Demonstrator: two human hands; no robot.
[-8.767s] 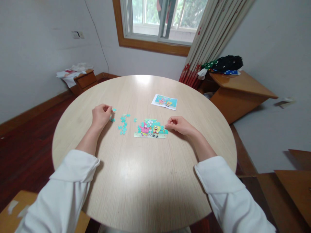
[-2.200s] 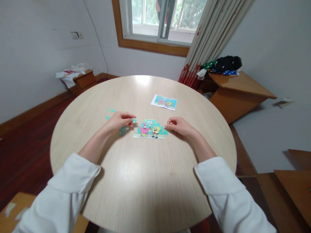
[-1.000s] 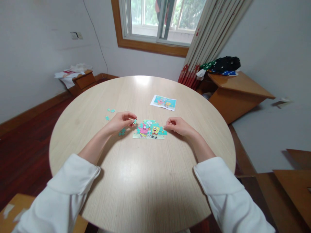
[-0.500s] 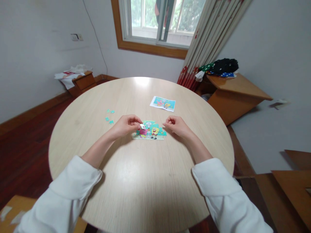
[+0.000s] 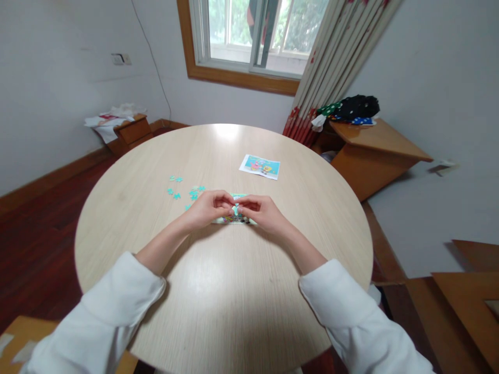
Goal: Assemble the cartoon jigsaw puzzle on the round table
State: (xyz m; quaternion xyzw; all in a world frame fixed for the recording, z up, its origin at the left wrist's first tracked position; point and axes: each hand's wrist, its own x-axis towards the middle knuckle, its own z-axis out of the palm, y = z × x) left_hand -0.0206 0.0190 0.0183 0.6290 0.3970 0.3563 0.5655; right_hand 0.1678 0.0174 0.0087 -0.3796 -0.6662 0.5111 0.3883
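Observation:
Between my two hands is a small light-teal puzzle piece (image 5: 235, 209). My left hand (image 5: 212, 209) pinches it from the left, and my right hand (image 5: 259, 210) pinches it from the right, fingertips almost meeting. Both hands hover over the partly joined cartoon jigsaw puzzle (image 5: 230, 221), hiding most of it; only its lower edge and a strip at the top show. Several loose teal puzzle pieces (image 5: 194, 195) lie just beyond my left hand, with a few more further left.
A printed reference picture (image 5: 260, 167) lies flat beyond my hands on the round wooden table (image 5: 218, 296). Behind the table are a window and a curtain (image 5: 323, 67). Clothes (image 5: 354, 108) are heaped on a wooden cabinet (image 5: 382, 140) at the right.
My right hand has moved left to meet my left hand, and both now grip the piece the left one held. Loose pieces beside my left hand have come into sight.

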